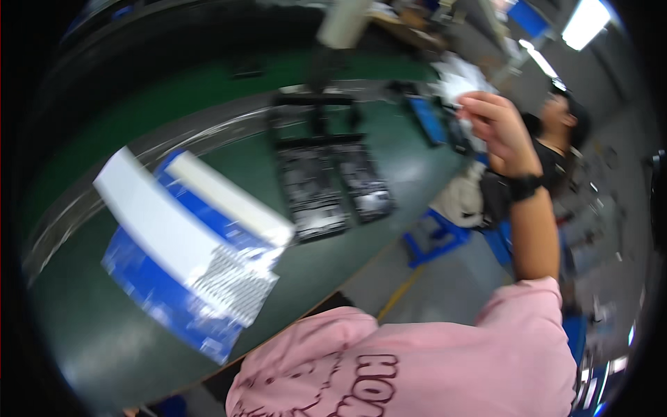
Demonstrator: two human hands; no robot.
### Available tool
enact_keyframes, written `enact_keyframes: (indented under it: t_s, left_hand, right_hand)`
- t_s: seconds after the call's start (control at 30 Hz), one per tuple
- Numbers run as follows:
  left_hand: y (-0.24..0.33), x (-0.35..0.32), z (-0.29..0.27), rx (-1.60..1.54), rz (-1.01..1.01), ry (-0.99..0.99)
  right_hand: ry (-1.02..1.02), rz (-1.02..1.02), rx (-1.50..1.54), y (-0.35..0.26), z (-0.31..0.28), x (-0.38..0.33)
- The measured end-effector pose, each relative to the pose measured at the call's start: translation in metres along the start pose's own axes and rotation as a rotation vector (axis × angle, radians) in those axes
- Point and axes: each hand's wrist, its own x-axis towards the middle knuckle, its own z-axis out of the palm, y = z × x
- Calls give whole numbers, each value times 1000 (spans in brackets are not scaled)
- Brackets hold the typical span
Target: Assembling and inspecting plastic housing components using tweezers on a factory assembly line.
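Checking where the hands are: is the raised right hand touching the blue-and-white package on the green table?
No, the right hand is raised, far from the blue-and-white package.

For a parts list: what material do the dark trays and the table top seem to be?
The dark rectangular trays look like thin moulded plastic: glossy, with glinting ridges, though blurred. The green table top seems a smooth matte mat, perhaps rubber; it shows soft, dull reflections only.

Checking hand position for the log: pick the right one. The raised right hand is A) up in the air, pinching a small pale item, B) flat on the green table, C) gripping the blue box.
A: the right hand is lifted well above the green table, fingers pinched on a small pale item.
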Motion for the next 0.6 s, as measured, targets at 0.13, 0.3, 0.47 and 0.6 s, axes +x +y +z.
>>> enact_keyframes:
  t_s: [0.13,0.3,0.47,0.6]
  left_hand:
    - [6,37,131,-103,61,-254]
    - [36,34,219,-152,104,-407]
    - [45,18,229,-120,107,-452]
    - [42,-8,99,34,59,-291]
  right_hand:
    - [304,245,-591,62,-65,9]
    - [511,534,-772,153,-133,-6]
    - [471,444,-973,200,-122,6]
    - [407,233,-1140,171,-127,7]
